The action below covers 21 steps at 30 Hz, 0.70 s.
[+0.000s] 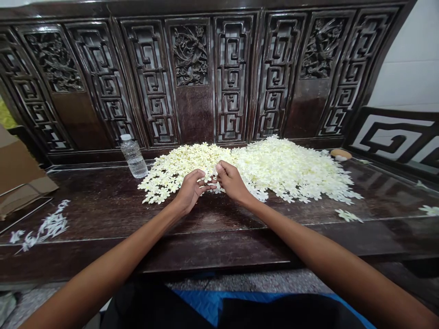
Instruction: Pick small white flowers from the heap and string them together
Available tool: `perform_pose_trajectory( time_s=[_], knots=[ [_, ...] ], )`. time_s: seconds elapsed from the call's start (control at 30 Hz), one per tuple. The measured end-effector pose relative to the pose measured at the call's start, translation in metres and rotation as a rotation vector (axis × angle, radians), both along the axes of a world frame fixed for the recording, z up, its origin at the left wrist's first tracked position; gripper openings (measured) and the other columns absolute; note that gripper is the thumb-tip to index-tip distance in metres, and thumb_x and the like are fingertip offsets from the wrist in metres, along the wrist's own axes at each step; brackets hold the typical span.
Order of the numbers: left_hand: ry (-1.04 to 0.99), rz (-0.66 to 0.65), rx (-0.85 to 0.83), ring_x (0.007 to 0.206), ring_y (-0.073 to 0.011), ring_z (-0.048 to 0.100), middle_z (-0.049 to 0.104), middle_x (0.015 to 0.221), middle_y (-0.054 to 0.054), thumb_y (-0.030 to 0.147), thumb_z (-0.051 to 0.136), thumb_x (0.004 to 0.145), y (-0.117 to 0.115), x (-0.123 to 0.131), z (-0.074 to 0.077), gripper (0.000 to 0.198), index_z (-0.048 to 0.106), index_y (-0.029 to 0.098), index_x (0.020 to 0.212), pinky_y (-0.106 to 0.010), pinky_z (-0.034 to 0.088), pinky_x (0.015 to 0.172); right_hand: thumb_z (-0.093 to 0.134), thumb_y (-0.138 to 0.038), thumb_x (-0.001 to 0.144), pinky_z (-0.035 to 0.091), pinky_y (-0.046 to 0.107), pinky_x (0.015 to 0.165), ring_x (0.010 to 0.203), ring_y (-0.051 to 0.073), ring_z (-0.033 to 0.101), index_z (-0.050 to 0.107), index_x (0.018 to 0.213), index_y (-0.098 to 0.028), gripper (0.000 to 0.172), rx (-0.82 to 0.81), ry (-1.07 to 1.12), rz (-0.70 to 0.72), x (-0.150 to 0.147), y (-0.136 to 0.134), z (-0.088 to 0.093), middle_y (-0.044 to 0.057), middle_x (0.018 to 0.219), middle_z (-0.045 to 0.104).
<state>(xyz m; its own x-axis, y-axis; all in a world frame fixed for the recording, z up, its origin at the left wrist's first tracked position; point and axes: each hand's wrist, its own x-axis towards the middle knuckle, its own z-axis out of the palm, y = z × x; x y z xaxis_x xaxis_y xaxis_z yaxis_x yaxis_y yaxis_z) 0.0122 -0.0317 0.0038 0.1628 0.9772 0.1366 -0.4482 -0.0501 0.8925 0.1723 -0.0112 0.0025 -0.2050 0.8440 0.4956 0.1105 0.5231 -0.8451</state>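
The left hand point(190, 189) and the right hand point(233, 181) are curled shut, and their fingertips pinch a small white flower point(210, 174) between them. The fingers hide most of it, so its shape is hard to see. The hands hold it up just over the near edge of a big pile of white flowers point(274, 169), maybe so they can work on it closely. The pile lies on a dark wooden bench point(103, 196), right in front of the person. A plastic water bottle point(133, 156) stands just left of the pile. More loose flowers point(44, 224) lie far off to the left. The bench's carved back point(195, 55) rises behind.
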Motion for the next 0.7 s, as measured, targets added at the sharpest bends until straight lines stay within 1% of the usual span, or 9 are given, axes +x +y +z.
perform_pose_trajectory(
  time_s=[0.1,0.17,0.23,0.3,0.37,0.4,0.47,0.6,0.7],
  knots=[
    [-0.019,0.038,-0.097,0.069,-0.0139,0.064,0.060,0.078,-0.002,0.023,0.068,0.072,0.0023,-0.0029,0.0014,0.019,0.049,0.018,0.074,-0.026,0.053,0.064,0.060,-0.068,0.090,0.020,0.023,0.047,0.047,0.009,0.021,0.034,0.079,-0.026,0.051,-0.239,0.146,0.212,0.0008,0.0038,-0.0021,-0.011,0.058,0.025],
    [-0.023,0.012,-0.154,0.063,-0.0121,0.059,0.061,0.078,-0.003,0.019,0.065,0.070,0.0030,-0.0052,0.0027,0.014,0.052,0.018,0.076,-0.024,0.049,0.057,0.065,-0.064,0.088,0.018,0.022,0.045,0.045,0.007,0.018,0.032,0.078,-0.026,0.051,-0.335,0.191,0.279,0.0019,0.0047,-0.0024,-0.012,0.056,0.025],
    [-0.022,-0.054,-0.188,0.057,-0.0106,0.052,0.060,0.075,-0.003,0.014,0.062,0.067,0.0026,-0.0070,0.0039,0.016,0.056,0.017,0.082,-0.022,0.043,0.051,0.066,-0.056,0.088,0.017,0.022,0.044,0.044,0.007,0.018,0.033,0.078,-0.026,0.047,-0.390,0.216,0.287,0.0029,0.0046,-0.0018,-0.012,0.054,0.026],
    [-0.005,-0.126,-0.198,0.051,-0.0096,0.045,0.057,0.071,-0.002,0.015,0.062,0.069,0.0011,-0.0075,0.0046,0.019,0.060,0.016,0.088,-0.022,0.037,0.046,0.066,-0.049,0.087,0.018,0.021,0.043,0.043,0.006,0.019,0.034,0.077,-0.025,0.041,-0.427,0.238,0.280,0.0033,0.0039,-0.0007,-0.012,0.052,0.027],
    [0.043,-0.175,-0.183,0.049,-0.0087,0.040,0.055,0.069,-0.001,0.024,0.066,0.078,-0.0011,-0.0070,0.0043,0.016,0.061,0.016,0.091,-0.021,0.033,0.044,0.066,-0.044,0.085,0.017,0.021,0.043,0.042,0.006,0.019,0.036,0.076,-0.025,0.037,-0.451,0.259,0.277,0.0030,0.0028,0.0002,-0.012,0.051,0.028],
    [0.076,-0.185,-0.165,0.049,-0.0084,0.040,0.054,0.069,-0.001,0.031,0.068,0.082,-0.0021,-0.0065,0.0038,0.019,0.061,0.017,0.091,-0.021,0.033,0.044,0.067,-0.042,0.084,0.017,0.021,0.043,0.042,0.006,0.019,0.037,0.075,-0.024,0.035,-0.461,0.262,0.279,0.0027,0.0024,0.0005,-0.012,0.051,0.028],
    [0.146,-0.184,-0.116,0.051,-0.0077,0.041,0.055,0.072,-0.001,0.042,0.075,0.084,-0.0036,-0.0056,0.0021,0.029,0.060,0.017,0.092,-0.020,0.033,0.044,0.068,-0.038,0.082,0.017,0.020,0.042,0.042,0.005,0.019,0.039,0.074,-0.024,0.033,-0.480,0.257,0.293,0.0024,0.0017,0.0002,-0.012,0.050,0.028],
    [0.235,-0.152,-0.024,0.051,-0.0056,0.040,0.054,0.073,0.002,0.042,0.083,0.080,-0.0038,-0.0061,0.0000,0.036,0.058,0.018,0.091,-0.019,0.032,0.046,0.070,-0.035,0.082,0.020,0.020,0.043,0.042,0.006,0.023,0.047,0.072,-0.021,0.028,-0.511,0.203,0.318,0.0035,0.0028,-0.0029,-0.011,0.048,0.032],
    [0.245,-0.094,0.003,0.049,-0.0050,0.039,0.053,0.070,0.003,0.039,0.082,0.080,-0.0031,-0.0077,0.0018,0.034,0.056,0.019,0.086,-0.018,0.030,0.045,0.067,-0.048,0.089,0.027,0.022,0.042,0.040,0.007,0.032,0.053,0.073,-0.020,0.036,-0.505,0.162,0.321,0.0060,0.0056,-0.0043,-0.008,0.048,0.040]
  ],
)
